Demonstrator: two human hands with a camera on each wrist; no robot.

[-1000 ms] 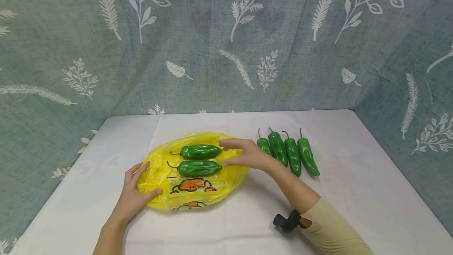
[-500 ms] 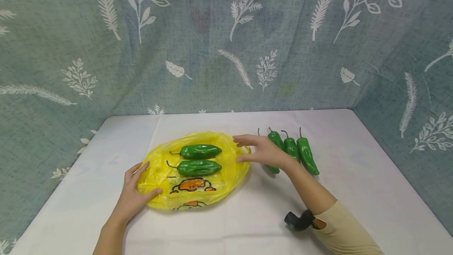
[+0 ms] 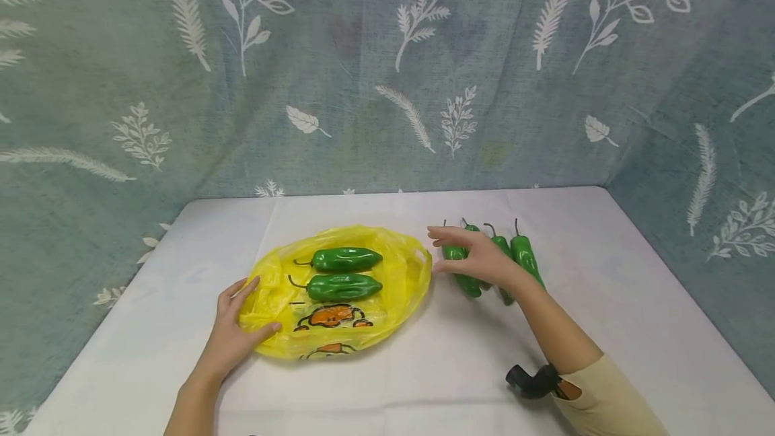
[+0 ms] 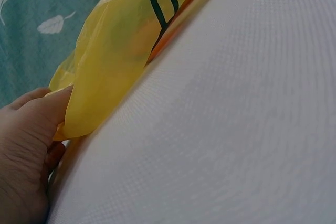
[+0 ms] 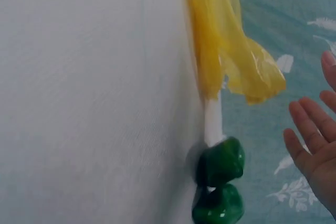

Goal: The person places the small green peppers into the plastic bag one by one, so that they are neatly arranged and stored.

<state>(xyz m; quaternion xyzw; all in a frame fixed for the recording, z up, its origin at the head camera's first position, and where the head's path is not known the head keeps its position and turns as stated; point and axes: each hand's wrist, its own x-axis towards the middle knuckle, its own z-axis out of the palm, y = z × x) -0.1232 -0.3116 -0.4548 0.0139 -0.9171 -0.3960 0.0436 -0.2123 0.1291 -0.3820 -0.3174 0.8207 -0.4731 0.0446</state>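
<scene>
A yellow plastic bag (image 3: 399, 315) with an orange printed figure lies open on the table. Two green chili peppers (image 3: 344, 287) rest side by side on its yellow plastic, stems to the left. At the bag's left rim, my left hand (image 3: 236, 335) holds the edge; the left wrist view shows the bag (image 4: 105, 87) against the hand's fingers. My right hand (image 3: 478, 258) is over several more green peppers (image 3: 525, 254), just right of the bag, partly hiding them. Its fingers are spread and hold nothing. In the right wrist view that hand (image 5: 317, 145) is apart from the peppers (image 5: 223, 163).
A white cloth (image 3: 387, 395) covers the table. Behind and at both sides hangs a green-blue curtain (image 3: 351, 133) with white leaf prints. A black device (image 3: 533, 382) sits on the right wrist, beside a beige sleeve (image 3: 611, 395).
My right hand has moved right, away from the two peppers on the bag, to over the other peppers. My left hand has stayed at the bag's rim.
</scene>
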